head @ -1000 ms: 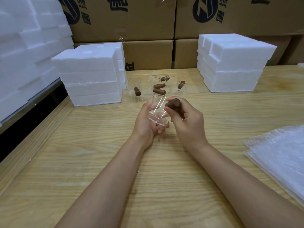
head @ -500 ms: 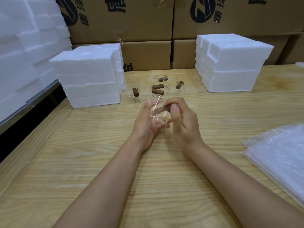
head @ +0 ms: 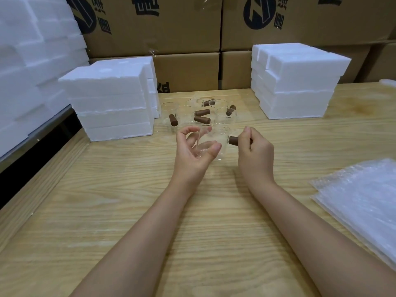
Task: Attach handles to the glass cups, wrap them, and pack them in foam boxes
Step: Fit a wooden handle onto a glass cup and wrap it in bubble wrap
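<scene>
Both hands are up over the middle of the wooden table (head: 128, 200) with one glass cup (head: 211, 144) between them. Left hand (head: 196, 148) is palm up, its fingers and thumb curved loosely round the cup, thumb across the near side and fingers behind; how firm the grip is I cannot tell. Right hand (head: 256, 148) is fisted round the brown handle (head: 233, 139) - only the handle's left end shows, butted against the cup's right wall. The cup is clear, off the table and tilted.

Just beyond the hands is a cluster of more cups (head: 224, 116) with brown handles among them. A foam box stack (head: 111, 99) stands far left of the cluster and a second foam stack (head: 297, 82) far right. Bubble wrap sheets (head: 360, 200) lie at the near right edge. Cardboard cartons (head: 154, 28) line the back - more white foam (head: 32, 61) is piled at the far left.
</scene>
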A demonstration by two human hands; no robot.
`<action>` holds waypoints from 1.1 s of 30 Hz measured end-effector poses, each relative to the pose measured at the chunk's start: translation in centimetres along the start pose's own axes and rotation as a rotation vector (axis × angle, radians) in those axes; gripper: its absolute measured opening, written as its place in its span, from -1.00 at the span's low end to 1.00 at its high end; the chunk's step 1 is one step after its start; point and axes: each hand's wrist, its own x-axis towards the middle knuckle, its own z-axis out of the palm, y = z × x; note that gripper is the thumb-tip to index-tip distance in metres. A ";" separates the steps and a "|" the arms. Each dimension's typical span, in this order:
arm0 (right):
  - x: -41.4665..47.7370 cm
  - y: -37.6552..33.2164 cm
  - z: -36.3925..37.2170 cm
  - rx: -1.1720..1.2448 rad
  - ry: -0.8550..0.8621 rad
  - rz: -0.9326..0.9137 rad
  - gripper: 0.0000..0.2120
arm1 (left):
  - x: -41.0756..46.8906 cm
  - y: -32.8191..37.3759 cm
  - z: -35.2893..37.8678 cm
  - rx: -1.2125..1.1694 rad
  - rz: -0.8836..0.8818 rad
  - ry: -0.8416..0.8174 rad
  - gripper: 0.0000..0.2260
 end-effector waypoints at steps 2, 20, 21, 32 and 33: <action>0.3 0.3 0.0 -0.003 -0.002 0.058 -0.57 | -0.1 0.0 0.0 0.034 0.024 -0.025 -0.52; 0.6 0.4 -0.2 0.096 0.011 0.063 -0.60 | 0.1 -0.7 0.0 0.097 -0.026 -0.068 -0.37; 0.5 0.2 -0.2 0.125 0.015 0.053 -0.64 | 0.2 -0.8 0.0 0.085 -0.039 -0.064 -0.39; 0.3 -0.1 1.2 0.622 -0.011 0.411 -0.88 | 0.5 -1.1 0.0 0.118 -0.044 -0.001 -0.42; 0.3 0.0 1.3 0.648 -0.013 0.450 -0.88 | 0.5 -1.2 0.0 0.138 -0.027 -0.001 -0.40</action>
